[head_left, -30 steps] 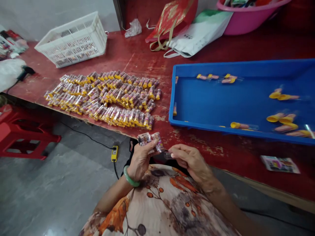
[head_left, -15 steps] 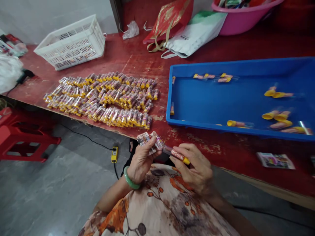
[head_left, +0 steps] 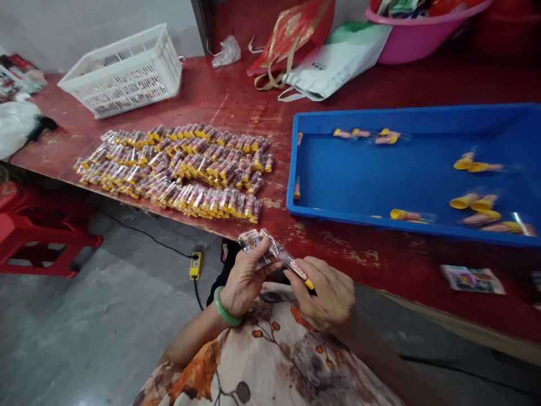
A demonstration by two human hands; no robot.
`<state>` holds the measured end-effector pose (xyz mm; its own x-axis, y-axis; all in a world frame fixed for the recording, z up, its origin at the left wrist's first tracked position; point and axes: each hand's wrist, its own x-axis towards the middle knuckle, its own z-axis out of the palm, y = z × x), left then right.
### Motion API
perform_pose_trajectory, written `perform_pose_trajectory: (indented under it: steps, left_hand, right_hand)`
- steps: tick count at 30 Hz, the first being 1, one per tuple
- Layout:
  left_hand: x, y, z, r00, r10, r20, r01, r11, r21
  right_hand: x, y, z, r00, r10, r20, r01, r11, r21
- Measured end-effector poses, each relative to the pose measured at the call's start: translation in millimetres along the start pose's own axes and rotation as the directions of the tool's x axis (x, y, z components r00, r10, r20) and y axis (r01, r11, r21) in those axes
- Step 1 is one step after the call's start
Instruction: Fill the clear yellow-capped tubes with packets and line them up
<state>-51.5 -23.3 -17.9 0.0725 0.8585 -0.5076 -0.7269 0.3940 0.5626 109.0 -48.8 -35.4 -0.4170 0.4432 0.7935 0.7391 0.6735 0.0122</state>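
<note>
My left hand is closed on a small stack of printed plastic wrappers, thumb on top. Between the fingers of my right hand is a clear tube with a yellow end and red-and-white contents. The tube's clear end meets the wrappers at my left fingertips; whether it has entered one I cannot tell. Ahead on the table lie many wrapped tubes in rows, yellow ends toward me. At right, a blue tray holds several loose tubes with yellow ends.
Another stack of printed wrappers lies on the red table below the tray. Farther back stand a white crate, a white bag, a red bag and a pink basin. Red stools are at left.
My right hand has moved slightly left, bringing the tube closer to my left hand and against the wrappers. My left hand stays nearly in place.
</note>
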Motion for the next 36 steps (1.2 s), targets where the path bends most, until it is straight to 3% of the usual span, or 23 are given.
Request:
perform_pose_trajectory:
  steps: [8, 15, 21, 26, 31, 34, 36]
  left_hand:
    - [0.4, 1.3, 0.1, 1.0, 0.001, 0.02, -0.001, 1.0, -0.003]
    - [1.9, 2.1, 0.2, 1.0, 0.004, 0.023, -0.003, 0.999, -0.035]
    - [2.3, 0.0, -2.3, 0.989, 0.127, 0.069, -0.132, 0.988, 0.081]
    - [3.1, 0.0, -2.0, 0.987, 0.137, 0.085, -0.145, 0.984, 0.101]
    - [2.7, -3.5, -1.1, 0.989, 0.123, 0.084, -0.13, 0.988, 0.082]
    - [3.4, -5.7, -3.7, 0.989, 0.097, 0.11, -0.107, 0.99, 0.092]
    - [3.6, -5.6, -5.7, 0.989, 0.092, 0.116, -0.101, 0.993, 0.068]
  right_hand:
    - [6.8, 2.5, -1.4, 0.99, -0.138, -0.007, 0.138, 0.99, 0.008]
    - [10.8, 3.6, -4.1, 0.998, -0.051, 0.022, 0.05, 0.998, 0.038]
    - [10.5, 4.2, -2.2, 0.998, -0.064, -0.017, 0.065, 0.998, 0.028]
    - [7.4, 0.7, 1.0, 0.991, 0.129, -0.047, -0.123, 0.986, 0.115]
    - [2.0, -1.7, 6.7, 1.0, 0.0, 0.012, 0.0, 1.0, 0.021]
    - [3.4, -2.9, 8.3, 0.992, 0.121, 0.033, -0.125, 0.971, 0.204]
    - [6.4, -3.3, 7.1, 0.976, 0.177, 0.128, -0.214, 0.891, 0.4]
